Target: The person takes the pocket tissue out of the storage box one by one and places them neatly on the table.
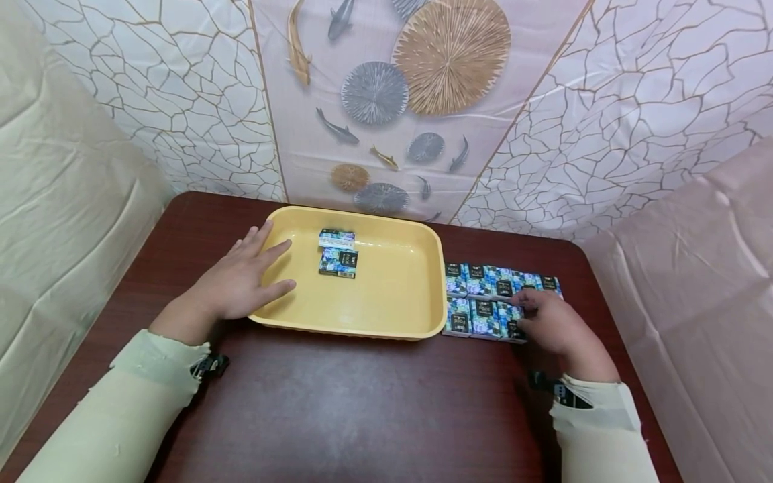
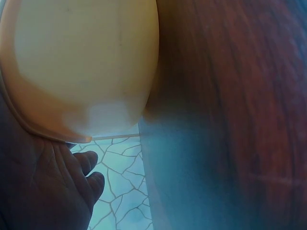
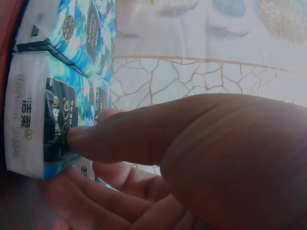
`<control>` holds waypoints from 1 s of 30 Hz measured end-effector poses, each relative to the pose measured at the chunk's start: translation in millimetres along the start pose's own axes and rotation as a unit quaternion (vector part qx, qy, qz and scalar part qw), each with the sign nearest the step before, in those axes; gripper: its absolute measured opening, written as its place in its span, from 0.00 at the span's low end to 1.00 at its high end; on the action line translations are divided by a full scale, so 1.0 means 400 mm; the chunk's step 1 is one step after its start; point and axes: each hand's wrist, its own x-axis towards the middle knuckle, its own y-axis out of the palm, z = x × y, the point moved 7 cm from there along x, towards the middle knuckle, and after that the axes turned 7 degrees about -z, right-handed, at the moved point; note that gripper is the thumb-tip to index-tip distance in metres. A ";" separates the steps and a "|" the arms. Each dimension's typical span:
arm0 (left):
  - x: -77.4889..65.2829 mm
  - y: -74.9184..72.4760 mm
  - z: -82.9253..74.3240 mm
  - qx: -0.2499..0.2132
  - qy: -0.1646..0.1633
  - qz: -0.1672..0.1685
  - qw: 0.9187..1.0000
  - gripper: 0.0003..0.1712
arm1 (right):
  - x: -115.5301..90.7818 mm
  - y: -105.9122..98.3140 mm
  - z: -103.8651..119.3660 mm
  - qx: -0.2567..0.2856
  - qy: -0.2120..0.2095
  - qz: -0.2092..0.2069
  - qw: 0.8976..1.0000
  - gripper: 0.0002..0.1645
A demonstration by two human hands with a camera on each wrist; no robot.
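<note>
My left hand [image 1: 237,283] lies over the left rim of a yellow plastic tray [image 1: 392,315], fingers spread and straight. In the left wrist view the palm is against the tray's outer wall [image 2: 86,72]. Inside the tray are two small blue floral tissue packs, one lying flat [image 1: 337,263] and the other [image 1: 336,239] behind it, showing a white side. At the right, my right hand [image 1: 558,327] pinches the end tissue pack [image 3: 57,115] of the front row, thumb on its black label and fingers along its side.
Two rows of matching tissue packs [image 1: 480,280] stand against the tray's right side on the dark red-brown table [image 1: 362,402]. A patterned cloth wall [image 1: 374,154] rises behind the table, with pale cloth [image 1: 694,282] hanging at both sides.
</note>
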 end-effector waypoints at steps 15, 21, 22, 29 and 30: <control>-0.001 -0.003 -0.001 -0.002 -0.001 -0.001 1.000 0.50 | -0.028 -0.056 0.130 -0.026 -0.039 -0.043 0.998 0.21; -0.002 -0.002 -0.001 0.001 -0.002 0.000 1.000 0.50 | -0.028 -0.056 0.244 0.002 -0.067 -0.042 0.997 0.19; -0.002 -0.003 -0.001 0.001 -0.003 0.000 1.000 0.50 | -0.025 -0.052 0.261 0.008 -0.070 -0.041 0.997 0.18; -0.004 -0.004 -0.002 0.001 -0.003 0.001 1.000 0.50 | 0.000 -0.012 0.363 0.033 -0.105 -0.009 0.994 0.13; -0.004 -0.004 -0.002 0.001 -0.002 0.001 1.000 0.50 | 0.005 -0.008 0.376 0.035 -0.109 -0.006 0.993 0.13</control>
